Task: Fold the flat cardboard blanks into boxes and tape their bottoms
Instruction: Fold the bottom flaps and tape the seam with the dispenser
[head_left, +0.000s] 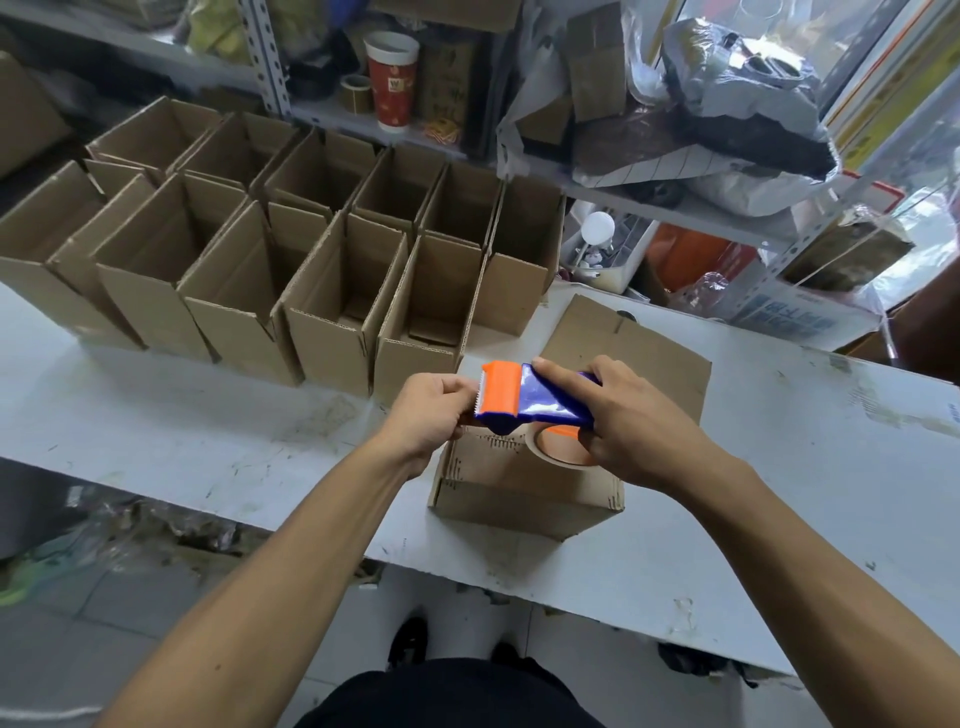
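Observation:
A folded cardboard box (524, 488) lies bottom-up on the white table (208, 447) in front of me. Above it my right hand (628, 421) grips a blue and orange tape dispenser (524, 395) with a brown tape roll (558, 452) under it. My left hand (431, 415) has its fingers curled at the dispenser's orange cutter end; the tape there is too thin to make out. A flat cardboard blank (649, 353) lies under and behind the box.
Several folded open boxes (322, 270) stand in two rows at the back left of the table. Behind them are metal shelves (270, 57) with a red paper cup (390, 78), bags and clutter. The table's near edge runs close to my body.

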